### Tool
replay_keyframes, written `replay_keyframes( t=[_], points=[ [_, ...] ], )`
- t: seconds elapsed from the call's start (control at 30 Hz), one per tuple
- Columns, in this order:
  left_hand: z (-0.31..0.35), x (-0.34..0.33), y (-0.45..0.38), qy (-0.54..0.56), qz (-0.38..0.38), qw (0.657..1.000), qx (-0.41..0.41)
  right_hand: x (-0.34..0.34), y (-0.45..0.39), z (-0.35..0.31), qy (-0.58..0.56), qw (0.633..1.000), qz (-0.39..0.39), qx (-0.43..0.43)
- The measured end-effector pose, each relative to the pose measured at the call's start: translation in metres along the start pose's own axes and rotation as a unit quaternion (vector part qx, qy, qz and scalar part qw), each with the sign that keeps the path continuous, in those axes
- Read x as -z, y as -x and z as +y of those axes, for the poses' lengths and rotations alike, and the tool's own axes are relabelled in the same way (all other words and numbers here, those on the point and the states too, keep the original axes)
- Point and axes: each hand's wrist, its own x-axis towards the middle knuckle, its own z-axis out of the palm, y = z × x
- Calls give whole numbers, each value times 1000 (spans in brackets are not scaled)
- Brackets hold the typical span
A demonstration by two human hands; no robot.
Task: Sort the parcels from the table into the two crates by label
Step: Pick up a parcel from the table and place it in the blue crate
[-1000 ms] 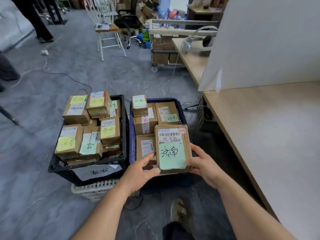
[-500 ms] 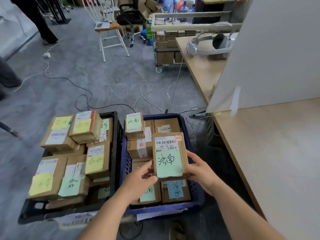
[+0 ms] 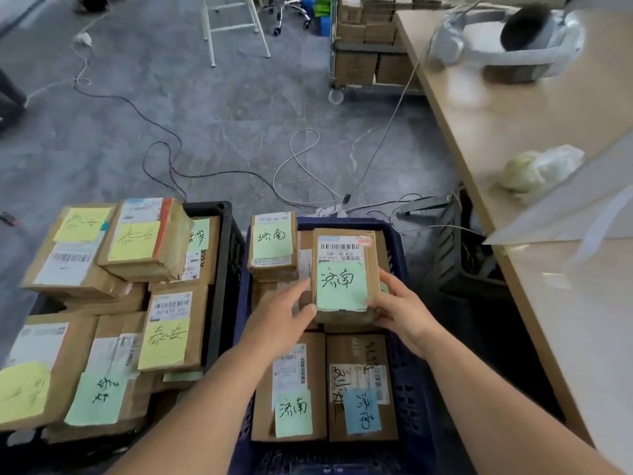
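A brown cardboard parcel (image 3: 342,269) with a barcode label and a green handwritten note is held over the blue crate (image 3: 407,389). My left hand (image 3: 277,323) grips its left lower edge and my right hand (image 3: 400,310) grips its right side. Several parcels with green or blue notes lie in the blue crate beneath it. The black crate (image 3: 227,269) to the left is heaped with parcels bearing yellow and green notes.
A wooden table (image 3: 513,138) runs along the right with a headset (image 3: 507,42), a plastic bag (image 3: 537,169) and a white board on it. Cables (image 3: 171,166) trail across the grey floor. A cart of boxes (image 3: 363,60) and a white chair stand behind.
The parcel in both hands has moved forward and lower over the blue crate's middle. The view has closed in on the crates and tilted down.
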Motion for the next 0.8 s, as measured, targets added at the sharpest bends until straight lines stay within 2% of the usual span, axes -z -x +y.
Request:
replay_keyframes(
  t=[0.17,0.33,0.6,0.8],
  points=[
    [-13,18,-63,-143,100,985,7,-3,-55,-8,30,999,-3,10],
    [-40,20,-101,-249,57,967,13,-16,-92,-8,73,997,-12,-1],
    [-58,22,-100,-208,55,976,-32,-31,-98,-13,171,985,-13,-16],
    [-53,38,-99,-219,-1,975,-33,-36,-84,-32,266,963,12,-30]
  ],
)
